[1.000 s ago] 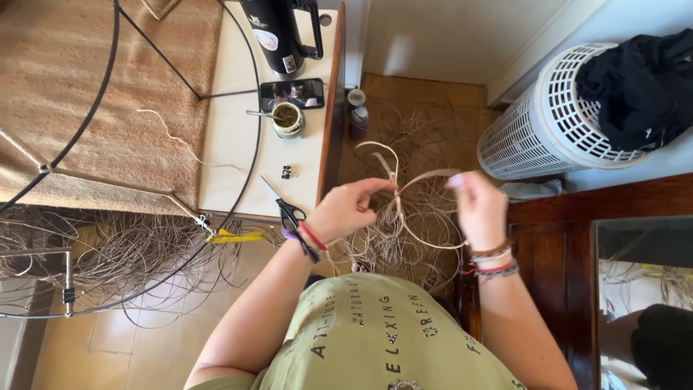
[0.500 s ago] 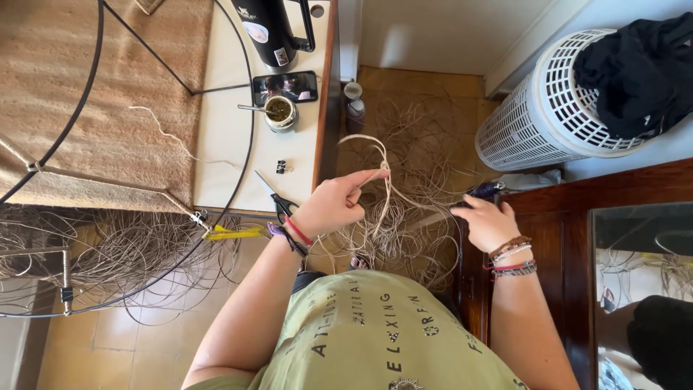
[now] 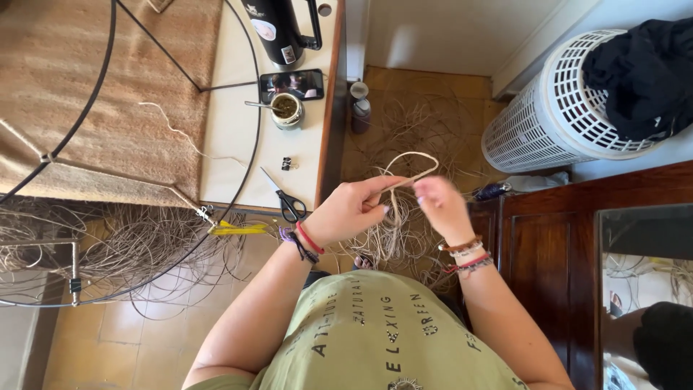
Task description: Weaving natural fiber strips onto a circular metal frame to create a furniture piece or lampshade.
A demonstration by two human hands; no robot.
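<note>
Pale raffia strand looped between my two hands above the floor.

I see the thin, flat, straw-coloured strand (image 3: 411, 170) arching into a loop just above and between my hands; my left hand (image 3: 346, 213) pinches it between thumb and fingers, and my right hand (image 3: 440, 206) is closed on it close beside, fingertips nearly meeting the left. Below lies a tangled heap of loose fibre (image 3: 393, 238) on the tiled floor. On the white worktop (image 3: 238, 144): a small round metal cup (image 3: 286, 110) full of green herb with a straw in it, black-handled scissors (image 3: 285, 198), a dark phone (image 3: 292, 83). A white perforated plastic basket (image 3: 556, 115) holds black cloth (image 3: 642, 72).
</note>
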